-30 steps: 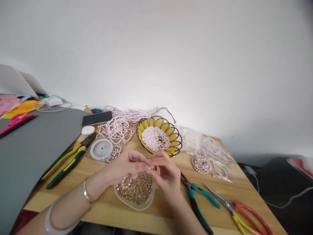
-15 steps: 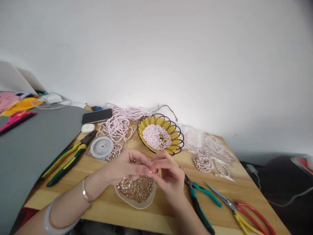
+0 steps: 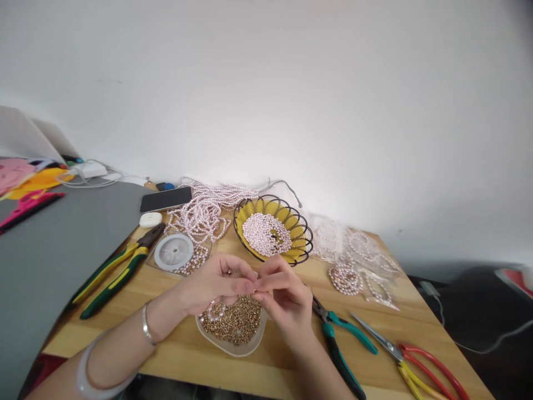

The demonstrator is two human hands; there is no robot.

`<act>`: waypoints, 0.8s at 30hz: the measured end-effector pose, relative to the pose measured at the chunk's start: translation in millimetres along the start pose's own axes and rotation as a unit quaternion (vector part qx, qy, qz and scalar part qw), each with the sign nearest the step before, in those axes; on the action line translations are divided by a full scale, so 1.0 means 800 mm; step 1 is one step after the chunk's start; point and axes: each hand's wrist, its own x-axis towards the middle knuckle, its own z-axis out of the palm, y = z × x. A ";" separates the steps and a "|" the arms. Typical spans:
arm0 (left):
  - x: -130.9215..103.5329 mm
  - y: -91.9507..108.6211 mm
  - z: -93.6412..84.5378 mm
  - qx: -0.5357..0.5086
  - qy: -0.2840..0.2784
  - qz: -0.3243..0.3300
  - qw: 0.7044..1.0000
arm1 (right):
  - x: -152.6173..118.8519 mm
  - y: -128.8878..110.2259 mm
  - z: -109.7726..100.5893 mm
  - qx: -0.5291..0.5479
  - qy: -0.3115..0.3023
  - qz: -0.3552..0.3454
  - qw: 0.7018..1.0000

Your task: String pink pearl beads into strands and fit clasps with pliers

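Above a white bowl (image 3: 250, 349) of small gold beads (image 3: 239, 325), my left hand (image 3: 219, 283) and my right hand (image 3: 287, 294) meet at the fingertips. Both are closed in a pinch, and what they hold is too small and hidden to name. A ring of pale pearl beads (image 3: 216, 311) hangs or lies just under my left hand, over the gold beads. Behind my hands stands a yellow basket with black wire loops (image 3: 297, 233), holding loose pink beads (image 3: 262, 232).
Green-yellow pliers (image 3: 120, 266), a spool (image 3: 174, 251), a white case (image 3: 150, 220) and a phone (image 3: 165, 199) lie left. Pink bead strands (image 3: 204, 214) lie behind. Bagged beads (image 3: 362, 250), teal pliers (image 3: 339, 333) and red-yellow scissors (image 3: 400, 353) lie right.
The fingertips of my two hands have drawn closer together, and my right fingers have shifted slightly left. The tiny bright spot between them shows less.
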 end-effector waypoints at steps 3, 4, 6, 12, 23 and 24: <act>0.000 0.001 0.002 -0.003 -0.006 0.011 1.000 | 0.002 0.000 -0.001 0.014 0.016 0.028 0.999; 0.001 0.001 0.002 -0.006 -0.009 0.015 1.000 | 0.004 0.000 -0.001 0.020 0.023 0.039 0.999; 0.001 0.001 0.004 -0.017 -0.015 0.024 0.999 | 0.006 0.001 -0.002 0.039 0.035 0.062 0.997; 0.002 0.000 0.004 -0.053 -0.017 0.056 0.997 | 0.010 0.008 -0.003 0.144 0.072 0.136 0.978; 0.004 0.005 0.000 -0.095 -0.014 0.107 0.990 | 0.012 0.014 0.004 0.262 0.014 0.316 0.912; 0.004 0.005 0.000 -0.099 -0.016 0.107 0.989 | 0.012 0.014 0.005 0.270 0.007 0.330 0.905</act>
